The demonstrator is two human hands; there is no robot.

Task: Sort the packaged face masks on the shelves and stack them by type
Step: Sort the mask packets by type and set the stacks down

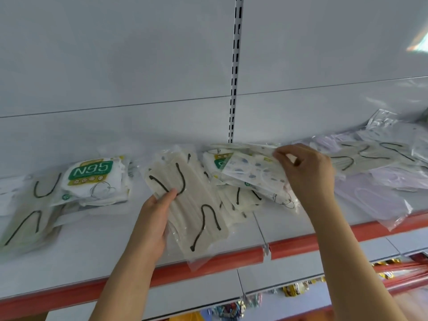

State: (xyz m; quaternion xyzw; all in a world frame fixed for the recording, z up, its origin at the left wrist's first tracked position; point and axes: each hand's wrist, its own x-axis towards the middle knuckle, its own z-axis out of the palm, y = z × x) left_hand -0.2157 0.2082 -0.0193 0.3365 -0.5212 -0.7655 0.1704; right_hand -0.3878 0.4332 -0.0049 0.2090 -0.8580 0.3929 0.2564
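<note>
Pinching printed mask pack in right hand; left hand grips cream mask pack; slick film may slide off shelf

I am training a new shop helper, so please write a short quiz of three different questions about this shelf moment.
1. True or false: the left hand holds a cream mask pack with black ear loops.
2. The right hand pinches which pack? A) N95 pack B) patterned pack C) lilac pack
3. Fill in: the N95 pack lies to the ____ of the left hand.

Key: 1 true; 2 B, the patterned pack; 3 left.
</note>
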